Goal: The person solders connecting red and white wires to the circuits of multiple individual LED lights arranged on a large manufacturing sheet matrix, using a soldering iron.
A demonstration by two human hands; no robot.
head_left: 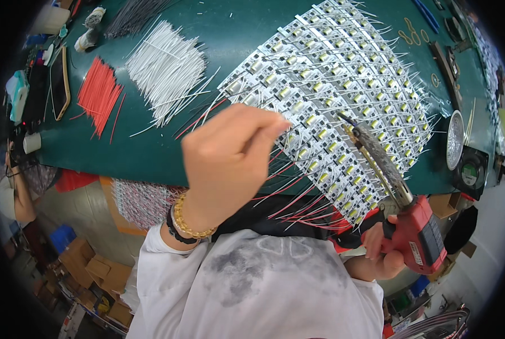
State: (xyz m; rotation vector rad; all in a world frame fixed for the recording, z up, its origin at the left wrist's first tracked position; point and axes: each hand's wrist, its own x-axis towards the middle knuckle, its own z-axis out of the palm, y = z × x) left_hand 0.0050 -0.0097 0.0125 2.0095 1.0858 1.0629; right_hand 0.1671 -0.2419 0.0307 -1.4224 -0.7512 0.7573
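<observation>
My left hand (227, 155) hovers over the near edge of a large panel of small white circuit boards (331, 85), fingers pinched together on a thin wire (275, 161) whose colour I cannot tell. My right hand (379, 248) grips the red handle of a soldering iron (416, 229); its long crusted tip points up and left onto the boards near the panel's right side. Red and white wire leads trail from the boards toward me. A gold bracelet and a black band sit on my left wrist.
On the green mat (150, 147) lie a bundle of cut white wires (167, 68), cut red wires (98, 93) and dark wires (131, 17). A phone (59, 82) lies at the left edge. A round metal tin (454, 138) and a small fan (470, 172) sit at right. Cardboard boxes stand on the floor below.
</observation>
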